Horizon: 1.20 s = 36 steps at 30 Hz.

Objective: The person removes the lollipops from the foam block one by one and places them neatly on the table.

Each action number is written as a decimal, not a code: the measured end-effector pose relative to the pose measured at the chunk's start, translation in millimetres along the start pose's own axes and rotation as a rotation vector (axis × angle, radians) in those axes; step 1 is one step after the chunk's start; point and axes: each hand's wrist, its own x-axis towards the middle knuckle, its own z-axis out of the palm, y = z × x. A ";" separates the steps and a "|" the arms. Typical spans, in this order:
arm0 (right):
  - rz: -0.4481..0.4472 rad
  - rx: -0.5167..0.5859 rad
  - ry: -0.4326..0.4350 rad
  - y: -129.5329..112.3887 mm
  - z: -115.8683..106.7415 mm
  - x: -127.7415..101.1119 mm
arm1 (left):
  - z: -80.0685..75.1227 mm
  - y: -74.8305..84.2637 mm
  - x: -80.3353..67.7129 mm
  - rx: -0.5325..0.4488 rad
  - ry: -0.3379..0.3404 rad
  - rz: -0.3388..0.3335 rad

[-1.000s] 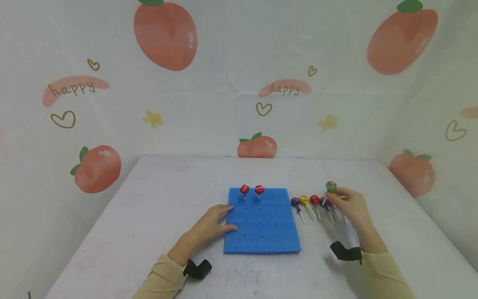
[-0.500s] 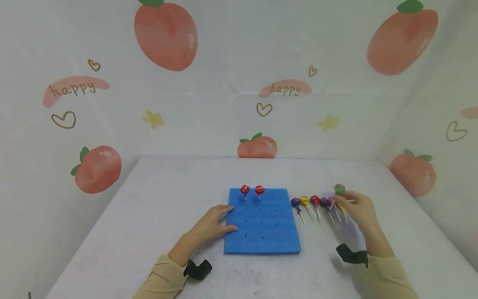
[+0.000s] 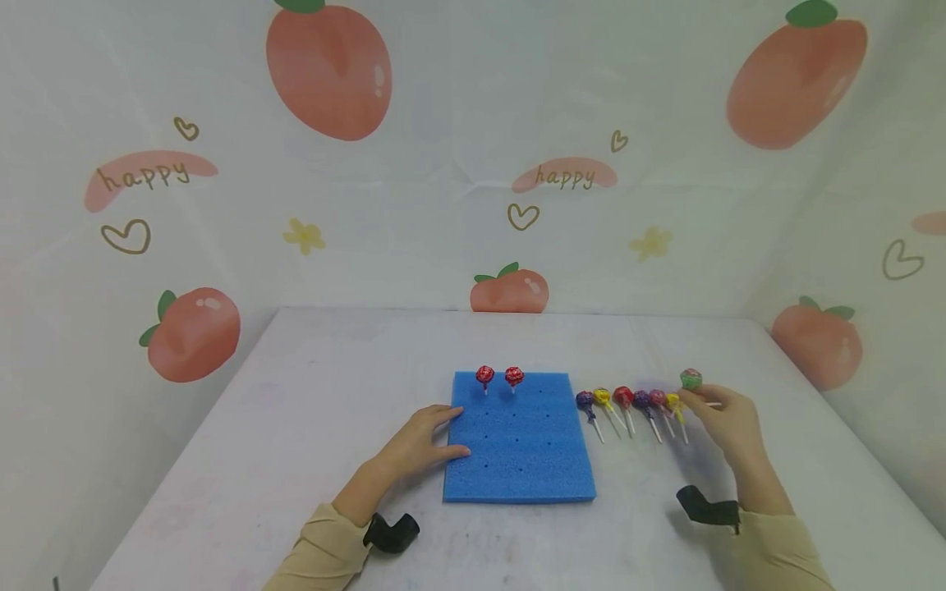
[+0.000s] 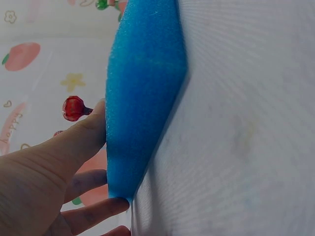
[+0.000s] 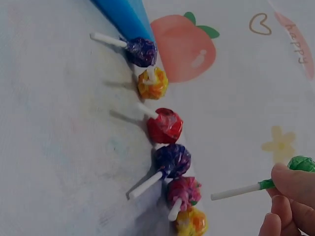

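Two hands low on the table (image 3: 296, 394): left hand (image 3: 417, 447) lies flat, fingers straight, against the blue foam pad (image 3: 517, 439); right hand (image 3: 727, 423) pinches the green lollipop (image 3: 691, 378) by its stick, head raised, right of six loose lollipops (image 3: 628, 400). Two red lollipops (image 3: 498, 376) stand in the pad's far row. Risk: the thin stick could twist in the pinch

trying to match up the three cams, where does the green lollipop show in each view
Head: the green lollipop is right of centre, pinched in the right hand, at the right end of the lollipop row.
Left wrist: not in it; only the left hand and the foam's edge show.
Right wrist: its green head is at the right edge, stick pointing left, held by fingertips.
Shared landmark: the blue foam block, also at and.
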 end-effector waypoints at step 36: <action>0.118 -0.004 -0.058 34.4 -11.3 11.4 | -0.4 0.2 -0.5 -0.005 0.003 -0.001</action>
